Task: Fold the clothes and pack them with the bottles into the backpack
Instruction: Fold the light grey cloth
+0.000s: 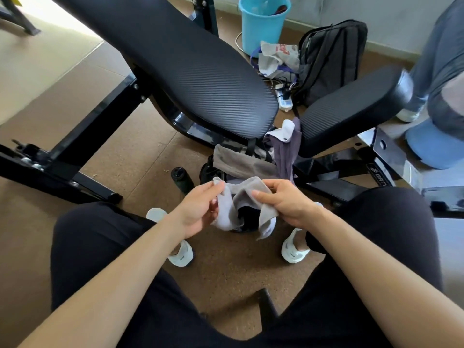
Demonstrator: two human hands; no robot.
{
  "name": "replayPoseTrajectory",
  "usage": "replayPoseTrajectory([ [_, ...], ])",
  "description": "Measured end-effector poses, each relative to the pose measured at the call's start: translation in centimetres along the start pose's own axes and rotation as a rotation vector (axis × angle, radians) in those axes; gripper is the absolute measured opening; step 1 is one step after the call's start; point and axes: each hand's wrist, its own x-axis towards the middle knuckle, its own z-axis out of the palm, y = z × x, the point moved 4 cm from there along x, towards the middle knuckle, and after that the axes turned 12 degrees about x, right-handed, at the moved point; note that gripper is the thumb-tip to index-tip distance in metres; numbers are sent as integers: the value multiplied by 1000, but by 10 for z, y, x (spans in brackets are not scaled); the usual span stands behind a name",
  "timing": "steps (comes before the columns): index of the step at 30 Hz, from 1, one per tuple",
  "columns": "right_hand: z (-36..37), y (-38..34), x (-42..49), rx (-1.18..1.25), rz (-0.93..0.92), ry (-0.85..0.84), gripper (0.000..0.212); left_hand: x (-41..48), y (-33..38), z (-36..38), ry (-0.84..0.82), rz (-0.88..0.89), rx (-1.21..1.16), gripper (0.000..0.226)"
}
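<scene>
Head view, seated person, both forearms out over the knees. Left hand (198, 209) pinches one end of a grey sock (241, 194) between thumb and fingertips; grip narrow, closed on the fabric. Right hand (288, 204) holds the other end, fingers curled over it, grip also closed on the sock. The sock hangs slack between the two hands, loose ends drooping, above a dark bag (247, 218) on the floor between the feet; too much of the bag is hidden to say what kind it is. Black bottle (182, 179) stands on the cork-coloured floor (140, 151) just left of the hands. Behind them, a grey garment (241, 162) and a purple garment (286, 151) hang in the gap between the two black pads of the bench (190, 69), with a white sock (286, 129) on top of the purple one. Grey backpack (329, 59) leans near the far wall, well apart from the hands, beside a blue bucket (263, 21).
</scene>
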Motion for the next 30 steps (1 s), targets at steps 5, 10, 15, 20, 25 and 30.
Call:
replayPoseTrajectory([
  [5,20,-1,2,27,11,-115,39,3,2,19,-124,21,-82,42],
  [10,22,-7,4,-11,15,-144,40,11,2,15,-139,10,-131,22],
  [15,17,-8,14,-65,-84,27,26,16,2,17,-173,-17,-140,28],
  [20,26,-9,14,4,-49,-35,19,19,4,16,-192,-7,-139,32],
  [25,31,-19,12,-82,-118,-118,29,21,5,15,-176,-26,-179,25],
  [30,34,-17,12,-315,-201,-150,42,18,5,21,-249,-23,-165,36],
])
